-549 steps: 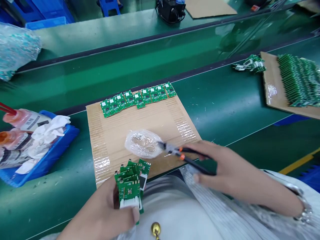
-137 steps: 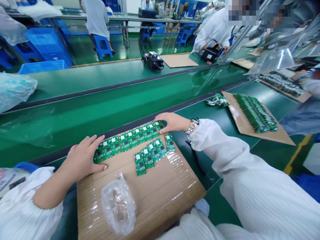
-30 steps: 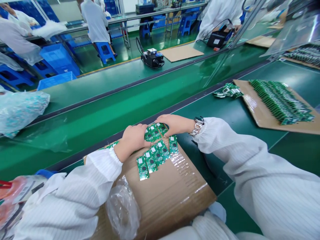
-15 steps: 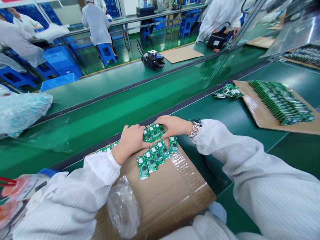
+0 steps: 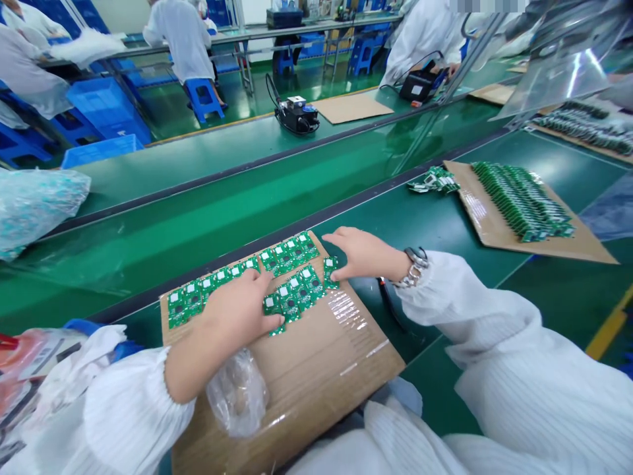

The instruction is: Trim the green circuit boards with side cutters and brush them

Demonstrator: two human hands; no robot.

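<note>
Head view.

**Left hand** (image 5: 237,310): palm down, fingers spread, lying flat over the **green circuit boards** (image 5: 289,258). Unclenched and grasping nothing; the flat placing looks meant to steady the boards rather than lift them.

**Right hand** (image 5: 363,256): open, fingers splayed, holding nothing. Its fingertips sit at a **lone circuit board** (image 5: 330,272), though contact cannot be told for certain.

**Boards, location:** centre of a **corrugated cardboard sheet** (image 5: 341,369), in a far row and a nearer cluster, lying flat and edge to edge. The sheet probably serves as a soft base that keeps them off the belt.

**Clear plastic bag** (image 5: 237,396): near part of the sheet, just below the left wrist.

**Wristwatch** (image 5: 415,267): metal band, on the right wrist, at the cuff of a **white striped sleeve** (image 5: 514,369).

**Green conveyor belt** (image 5: 435,310): bears the sheet, with a **black cable** (image 5: 388,307) just to its right.

**Right side:** a **second cardboard sheet** (image 5: 588,247) bears **close-packed rows of boards** (image 5: 519,201), with a **small heap of boards** (image 5: 434,179) just beside it.

**Left side:** a **blue tray** (image 5: 82,324) holds **bottles** (image 5: 30,369).

**Far side:** a **seated co-worker** (image 5: 178,46) on a **blue stool** (image 5: 204,105).
</note>
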